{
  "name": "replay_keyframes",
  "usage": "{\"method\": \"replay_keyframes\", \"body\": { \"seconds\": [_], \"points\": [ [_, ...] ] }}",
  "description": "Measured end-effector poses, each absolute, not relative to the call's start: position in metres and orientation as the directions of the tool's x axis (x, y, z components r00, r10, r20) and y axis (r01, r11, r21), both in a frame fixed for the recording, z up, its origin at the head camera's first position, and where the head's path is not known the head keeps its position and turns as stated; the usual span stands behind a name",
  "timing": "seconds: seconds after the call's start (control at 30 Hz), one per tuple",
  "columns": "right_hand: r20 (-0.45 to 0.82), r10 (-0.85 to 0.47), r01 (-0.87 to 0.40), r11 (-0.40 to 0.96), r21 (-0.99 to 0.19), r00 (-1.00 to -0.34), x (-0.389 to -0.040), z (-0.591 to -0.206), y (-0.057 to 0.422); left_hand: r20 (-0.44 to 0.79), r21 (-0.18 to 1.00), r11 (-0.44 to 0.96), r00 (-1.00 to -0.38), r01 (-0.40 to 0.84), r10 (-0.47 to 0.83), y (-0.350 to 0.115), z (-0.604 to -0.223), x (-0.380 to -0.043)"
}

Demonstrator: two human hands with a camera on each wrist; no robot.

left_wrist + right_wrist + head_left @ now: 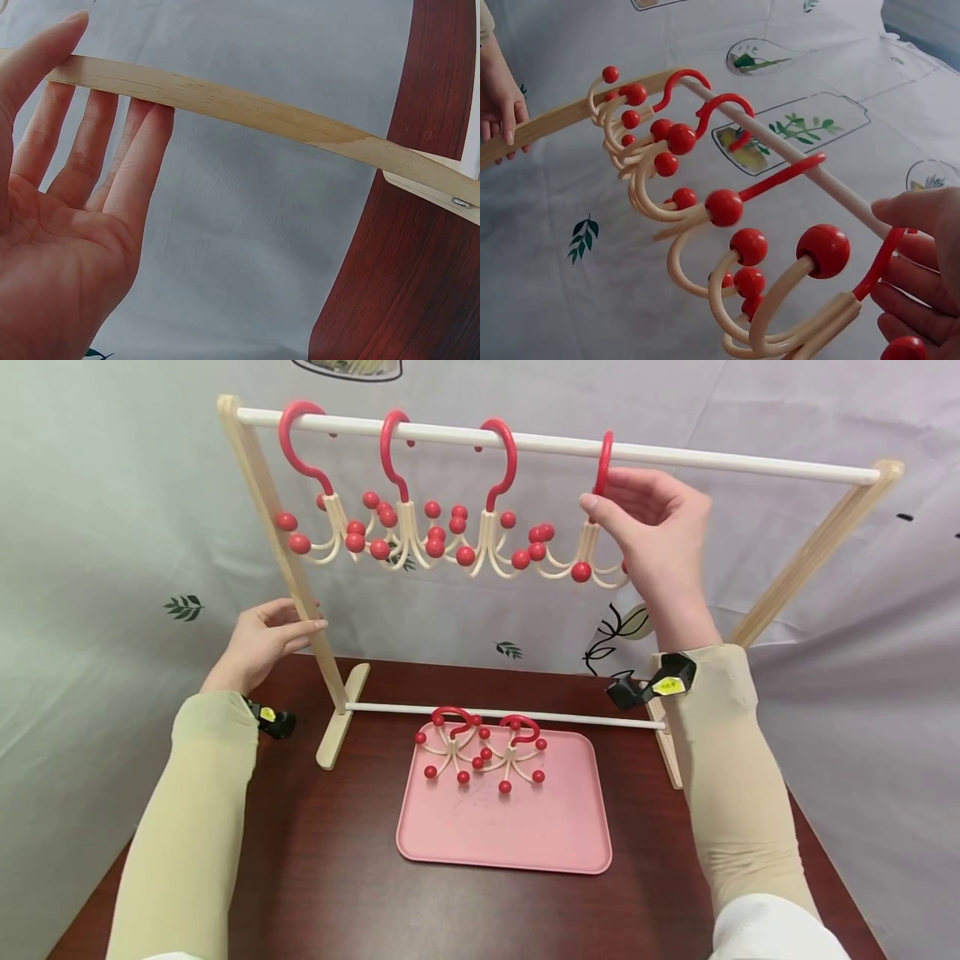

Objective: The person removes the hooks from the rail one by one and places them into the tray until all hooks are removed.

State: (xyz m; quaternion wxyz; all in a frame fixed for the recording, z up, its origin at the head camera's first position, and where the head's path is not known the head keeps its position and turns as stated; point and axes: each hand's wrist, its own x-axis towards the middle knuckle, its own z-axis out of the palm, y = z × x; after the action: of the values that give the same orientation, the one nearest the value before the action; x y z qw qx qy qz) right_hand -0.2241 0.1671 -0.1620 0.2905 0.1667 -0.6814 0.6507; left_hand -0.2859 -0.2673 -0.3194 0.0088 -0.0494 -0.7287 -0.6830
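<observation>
A red-hooked claw hanger with cream arms and red ball tips hangs on the white rod of a wooden rack. My right hand holds it by the hook, thumb in front and fingers behind, just under the rod. To its left, three similar hangers hang in a row. My left hand holds the rack's left wooden post; in the left wrist view the thumb lies on one side and the fingertips touch the other.
On the dark red-brown table, a pink tray bears two more claw hangers near its far edge. A lower white bar joins the rack's feet behind it. Patterned white cloth hangs at the back.
</observation>
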Motion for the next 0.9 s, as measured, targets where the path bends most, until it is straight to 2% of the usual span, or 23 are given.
{"method": "replay_keyframes", "body": {
  "seconds": [0.57, 0.9],
  "points": [
    [0.557, 0.282, -0.544, 0.128, -0.829, -0.781, -0.234, -0.163, 0.211, 0.080, 0.996, 0.030, -0.994, 0.082, 0.070, -0.268, -0.322, -0.289],
    [0.493, 0.307, -0.502, 0.055, -0.863, -0.814, -0.228, -0.159, 0.229, 0.089, 0.995, 0.036, -0.994, 0.092, 0.065, -0.276, -0.334, -0.300]
  ]
}}
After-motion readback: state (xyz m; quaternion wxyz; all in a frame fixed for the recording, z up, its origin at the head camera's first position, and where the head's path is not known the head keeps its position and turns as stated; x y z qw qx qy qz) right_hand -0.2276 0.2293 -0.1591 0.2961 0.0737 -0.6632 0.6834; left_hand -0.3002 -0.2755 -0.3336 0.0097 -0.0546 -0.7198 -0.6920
